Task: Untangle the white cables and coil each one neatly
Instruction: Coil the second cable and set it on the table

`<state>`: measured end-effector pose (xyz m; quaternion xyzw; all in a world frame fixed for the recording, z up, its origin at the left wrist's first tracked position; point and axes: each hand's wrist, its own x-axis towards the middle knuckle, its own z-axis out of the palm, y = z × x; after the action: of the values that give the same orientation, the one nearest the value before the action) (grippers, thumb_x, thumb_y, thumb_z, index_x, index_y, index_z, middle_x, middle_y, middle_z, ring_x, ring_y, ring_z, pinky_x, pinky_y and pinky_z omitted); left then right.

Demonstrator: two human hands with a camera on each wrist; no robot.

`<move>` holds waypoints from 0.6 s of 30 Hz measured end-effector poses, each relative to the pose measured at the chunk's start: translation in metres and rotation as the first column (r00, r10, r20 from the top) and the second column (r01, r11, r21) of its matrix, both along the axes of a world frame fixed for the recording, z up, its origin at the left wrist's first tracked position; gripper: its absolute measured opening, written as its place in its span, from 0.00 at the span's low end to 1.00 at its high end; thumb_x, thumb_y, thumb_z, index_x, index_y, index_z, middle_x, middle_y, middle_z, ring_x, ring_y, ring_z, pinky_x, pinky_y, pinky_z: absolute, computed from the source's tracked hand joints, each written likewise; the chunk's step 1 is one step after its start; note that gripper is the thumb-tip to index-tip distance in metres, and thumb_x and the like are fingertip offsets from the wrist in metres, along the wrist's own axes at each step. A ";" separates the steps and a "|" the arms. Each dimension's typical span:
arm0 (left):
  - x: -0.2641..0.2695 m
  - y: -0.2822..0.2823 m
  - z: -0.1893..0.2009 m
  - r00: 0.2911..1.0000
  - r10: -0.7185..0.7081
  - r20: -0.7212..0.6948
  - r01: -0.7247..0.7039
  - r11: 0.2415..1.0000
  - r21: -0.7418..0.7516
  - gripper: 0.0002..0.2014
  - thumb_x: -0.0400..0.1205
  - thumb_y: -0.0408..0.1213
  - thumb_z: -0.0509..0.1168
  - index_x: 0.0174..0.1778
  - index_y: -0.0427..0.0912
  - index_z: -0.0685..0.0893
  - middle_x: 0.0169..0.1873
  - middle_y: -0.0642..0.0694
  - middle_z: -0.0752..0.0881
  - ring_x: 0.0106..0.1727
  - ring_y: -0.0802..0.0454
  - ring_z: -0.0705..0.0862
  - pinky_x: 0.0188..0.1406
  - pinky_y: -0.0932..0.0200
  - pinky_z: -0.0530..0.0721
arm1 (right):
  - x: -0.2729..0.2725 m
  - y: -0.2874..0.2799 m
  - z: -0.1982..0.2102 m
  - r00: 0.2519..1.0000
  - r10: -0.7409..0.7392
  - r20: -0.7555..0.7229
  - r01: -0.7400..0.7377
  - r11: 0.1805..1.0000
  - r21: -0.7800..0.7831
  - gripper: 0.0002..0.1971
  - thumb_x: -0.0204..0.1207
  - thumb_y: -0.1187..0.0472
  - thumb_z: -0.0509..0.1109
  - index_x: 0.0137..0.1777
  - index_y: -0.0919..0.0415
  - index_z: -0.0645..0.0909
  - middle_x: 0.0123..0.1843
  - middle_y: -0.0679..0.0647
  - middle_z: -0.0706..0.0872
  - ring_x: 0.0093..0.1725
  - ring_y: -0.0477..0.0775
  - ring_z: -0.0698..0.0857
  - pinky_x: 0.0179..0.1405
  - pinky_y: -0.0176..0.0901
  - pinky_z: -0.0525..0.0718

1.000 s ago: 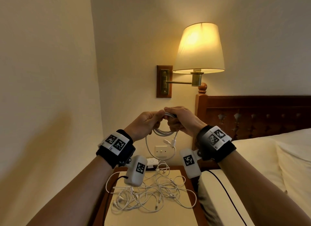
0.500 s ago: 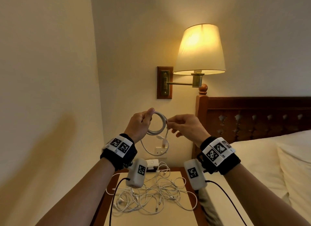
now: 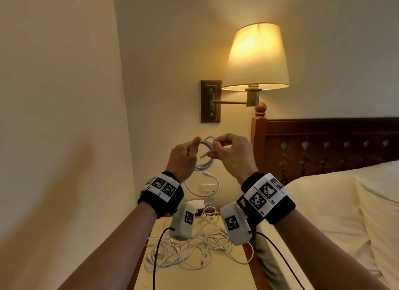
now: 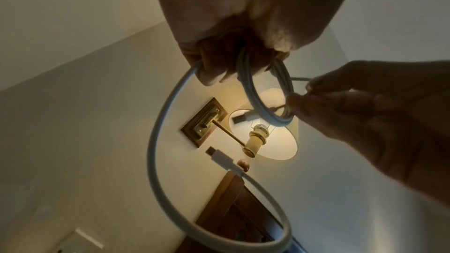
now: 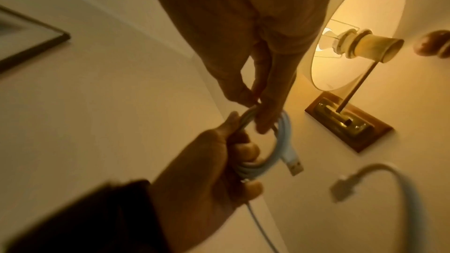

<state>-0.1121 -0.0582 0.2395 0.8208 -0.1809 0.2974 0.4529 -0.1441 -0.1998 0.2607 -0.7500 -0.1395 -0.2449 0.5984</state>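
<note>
A small coil of white cable (image 3: 205, 154) is held up at chest height in front of the wall. My left hand (image 3: 193, 148) grips its left side, thumb on top and fingers curled through the loops (image 4: 258, 103). My right hand (image 3: 216, 149) pinches a strand of the same cable at the coil's upper right (image 5: 258, 109). One plug (image 5: 293, 164) sticks out of the coil (image 5: 258, 170). A loose tail hangs below in a wide loop and ends in a second plug (image 4: 219, 156). Several other white cables (image 3: 194, 246) lie tangled on the nightstand (image 3: 216, 276).
A lit wall lamp (image 3: 255, 56) on a brass arm hangs above and right of my hands. The wooden headboard (image 3: 323, 142) and the bed (image 3: 323, 203) are on the right. A wall switch (image 3: 207, 190) and a white charger block (image 3: 195, 204) sit behind the tangle. The wall is close on the left.
My right hand drew away from the coil with a strand, then came back and now pinches it at the coil's upper right. My left hand kept its grip throughout.
</note>
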 end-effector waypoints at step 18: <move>-0.025 -0.010 0.022 0.937 -0.243 -0.253 0.148 0.927 -0.344 0.22 0.88 0.54 0.50 0.33 0.46 0.73 0.23 0.51 0.66 0.24 0.56 0.63 0.28 0.58 0.65 | 0.025 -0.008 -0.020 0.957 -0.171 0.236 0.215 0.961 -0.173 0.14 0.70 0.60 0.80 0.45 0.54 0.75 0.48 0.48 0.83 0.49 0.48 0.84 0.46 0.43 0.86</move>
<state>-0.1375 -0.0687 0.2620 0.7487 -0.1435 0.1517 0.6292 -0.1188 -0.2078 0.2406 -0.7841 -0.1539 -0.3684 0.4752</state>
